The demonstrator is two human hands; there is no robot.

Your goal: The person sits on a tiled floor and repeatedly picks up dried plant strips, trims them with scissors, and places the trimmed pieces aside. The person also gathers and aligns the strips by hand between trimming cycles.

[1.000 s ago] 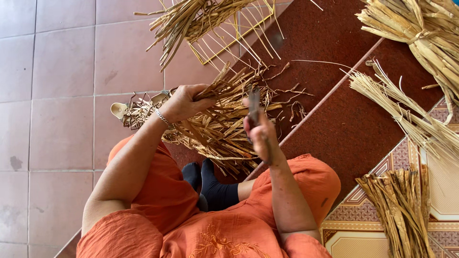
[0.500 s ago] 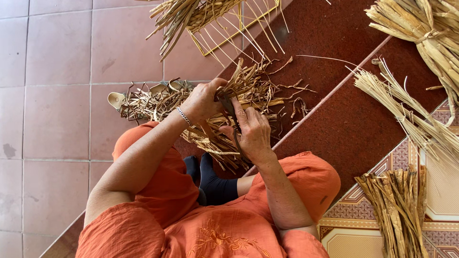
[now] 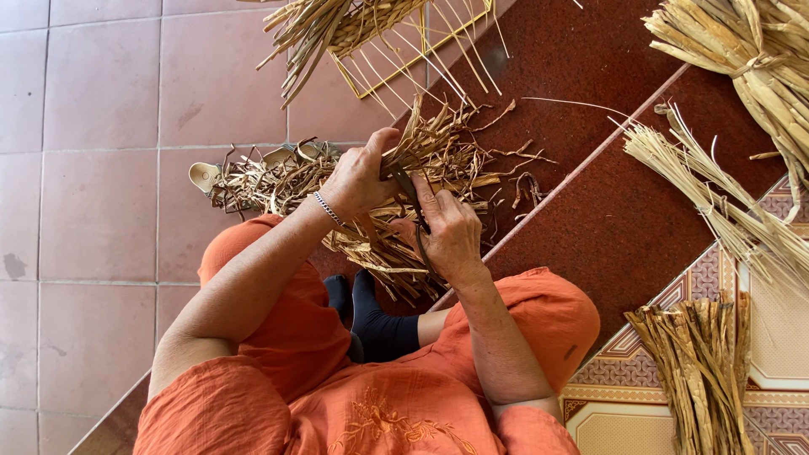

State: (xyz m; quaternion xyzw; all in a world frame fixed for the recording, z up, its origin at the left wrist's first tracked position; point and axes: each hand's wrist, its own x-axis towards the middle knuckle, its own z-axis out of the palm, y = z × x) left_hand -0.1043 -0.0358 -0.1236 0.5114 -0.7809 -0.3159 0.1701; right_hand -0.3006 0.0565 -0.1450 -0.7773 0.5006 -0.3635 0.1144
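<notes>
My left hand (image 3: 358, 179), with a thin bracelet at the wrist, is closed on a tuft of dried straw strips (image 3: 425, 139) that stick up from a loose heap (image 3: 371, 240) over my knees. My right hand (image 3: 451, 234) sits right beside it, touching it, and grips a dark scissor-like tool (image 3: 413, 198) whose blades lie against the held strips. The blade tips are hidden among the straw. I wear orange clothes and dark socks (image 3: 379, 324).
A half-woven straw piece on a yellow wire frame (image 3: 379, 38) lies ahead. Tied straw bundles lie at the upper right (image 3: 742, 59), the right (image 3: 716, 198) and the lower right (image 3: 699, 371). A dark red step (image 3: 607, 211) runs diagonally; pink tiles (image 3: 93, 168) are on the left.
My right hand, which held the dark tool upright and apart, has moved left and down to meet my left hand at the straw. My left hand has shifted slightly right.
</notes>
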